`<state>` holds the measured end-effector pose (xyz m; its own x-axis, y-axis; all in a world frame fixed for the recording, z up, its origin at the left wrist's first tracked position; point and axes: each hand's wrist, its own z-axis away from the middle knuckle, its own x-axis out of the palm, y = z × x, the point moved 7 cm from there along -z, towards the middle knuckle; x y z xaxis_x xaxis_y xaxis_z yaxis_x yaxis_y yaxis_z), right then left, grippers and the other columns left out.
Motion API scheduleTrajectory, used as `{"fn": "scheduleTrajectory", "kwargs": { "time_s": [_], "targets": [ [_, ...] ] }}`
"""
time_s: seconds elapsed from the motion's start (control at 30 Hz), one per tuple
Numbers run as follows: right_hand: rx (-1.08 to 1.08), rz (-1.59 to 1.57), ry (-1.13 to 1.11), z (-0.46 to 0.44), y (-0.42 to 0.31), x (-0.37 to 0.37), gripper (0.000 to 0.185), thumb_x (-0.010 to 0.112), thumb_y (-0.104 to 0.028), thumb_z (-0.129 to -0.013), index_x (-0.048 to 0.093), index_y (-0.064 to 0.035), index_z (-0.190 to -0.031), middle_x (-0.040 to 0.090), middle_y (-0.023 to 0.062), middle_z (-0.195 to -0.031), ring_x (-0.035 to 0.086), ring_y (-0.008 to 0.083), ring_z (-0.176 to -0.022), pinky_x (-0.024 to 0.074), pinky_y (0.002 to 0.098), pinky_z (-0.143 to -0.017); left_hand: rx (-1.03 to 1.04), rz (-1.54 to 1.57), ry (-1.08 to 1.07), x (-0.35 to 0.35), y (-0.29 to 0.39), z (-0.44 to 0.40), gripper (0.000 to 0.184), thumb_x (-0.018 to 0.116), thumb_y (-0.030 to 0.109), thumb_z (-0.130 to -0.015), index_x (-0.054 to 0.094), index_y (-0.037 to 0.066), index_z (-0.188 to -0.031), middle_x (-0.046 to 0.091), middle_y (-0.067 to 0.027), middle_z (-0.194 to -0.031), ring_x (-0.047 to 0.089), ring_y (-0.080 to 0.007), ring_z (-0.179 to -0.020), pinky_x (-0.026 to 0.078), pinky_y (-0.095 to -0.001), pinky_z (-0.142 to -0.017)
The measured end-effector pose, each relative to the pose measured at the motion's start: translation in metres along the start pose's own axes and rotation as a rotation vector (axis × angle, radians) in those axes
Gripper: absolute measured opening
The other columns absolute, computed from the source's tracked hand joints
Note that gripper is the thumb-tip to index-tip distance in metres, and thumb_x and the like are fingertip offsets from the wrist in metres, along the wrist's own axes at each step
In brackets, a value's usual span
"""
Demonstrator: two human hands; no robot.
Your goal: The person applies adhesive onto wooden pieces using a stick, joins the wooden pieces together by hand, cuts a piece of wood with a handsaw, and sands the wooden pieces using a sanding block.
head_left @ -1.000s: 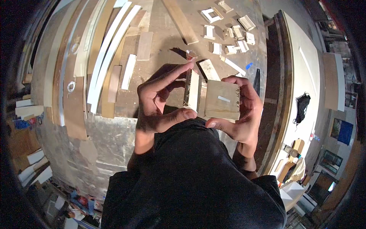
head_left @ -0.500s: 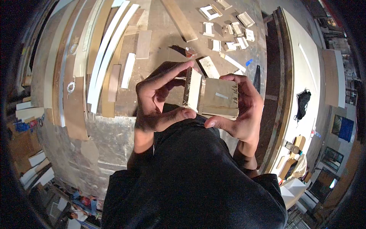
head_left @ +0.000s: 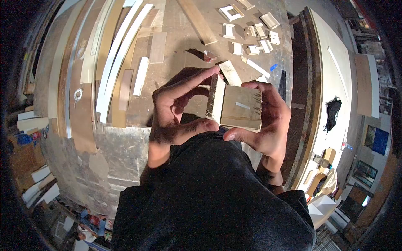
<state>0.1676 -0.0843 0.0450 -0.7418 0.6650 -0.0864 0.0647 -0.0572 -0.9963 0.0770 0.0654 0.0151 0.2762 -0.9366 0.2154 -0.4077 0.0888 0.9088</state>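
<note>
Above my lap, my left hand [head_left: 176, 108] grips a narrow wooden panel [head_left: 217, 98] by its ends, thumb low and fingertips high. My right hand [head_left: 274, 117] is wrapped round a squarish wooden block [head_left: 243, 106] with a pale slot-like mark on its face and a rough, splintered right edge. The panel stands tilted along the block's left side, and the two appear to touch. Just beyond them a flat pale wood piece [head_left: 230, 72] lies on the workbench [head_left: 180, 50]. Parts of my fingers behind the wood are hidden.
Several small wooden assemblies [head_left: 259, 30] lie at the bench's far right. A small reddish cup [head_left: 209, 56] and a blue object [head_left: 273, 67] are nearer. Long wood strips [head_left: 119, 62] cover the left side. To the right, another table [head_left: 331, 75] holds black cord [head_left: 333, 113].
My left hand has moved slightly right, bringing the panel against the block and closing the gap between them. The panel has turned, showing more of its rough edge. My right hand stays nearly still.
</note>
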Motion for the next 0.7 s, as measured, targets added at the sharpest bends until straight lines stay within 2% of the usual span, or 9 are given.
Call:
{"fn": "scheduleTrajectory", "kwargs": {
  "time_s": [0.33, 0.7],
  "targets": [
    [-0.058, -0.014, -0.014, 0.0034, -0.0005, -0.0017, 0.082, 0.096, -0.01, -0.054, 0.05, 0.0045, -0.121, 0.065, 0.0142, -0.111, 0.065, 0.0193, -0.103, 0.0559, 0.0333, -0.086, -0.009, -0.032, -0.014, 0.0087, 0.0032, 0.0006, 0.084, 0.087, 0.033, -0.071, 0.05, -0.006, -0.135, 0.051, -0.0185, -0.134, 0.058, -0.0231, -0.116, 0.052, -0.0317, -0.09],
    [-0.022, -0.016, 0.01, 0.0027, -0.0015, -0.0056, 0.077, 0.095, -0.011, -0.055, 0.054, 0.0055, -0.118, 0.067, 0.0141, -0.107, 0.067, 0.0191, -0.098, 0.0554, 0.0328, -0.086, -0.081, -0.012, 0.009, 0.0102, 0.0004, -0.0015, 0.085, 0.088, 0.033, -0.07, 0.05, -0.006, -0.135, 0.054, -0.0157, -0.129, 0.059, -0.021, -0.113, 0.052, -0.0306, -0.09]
  ]
}}
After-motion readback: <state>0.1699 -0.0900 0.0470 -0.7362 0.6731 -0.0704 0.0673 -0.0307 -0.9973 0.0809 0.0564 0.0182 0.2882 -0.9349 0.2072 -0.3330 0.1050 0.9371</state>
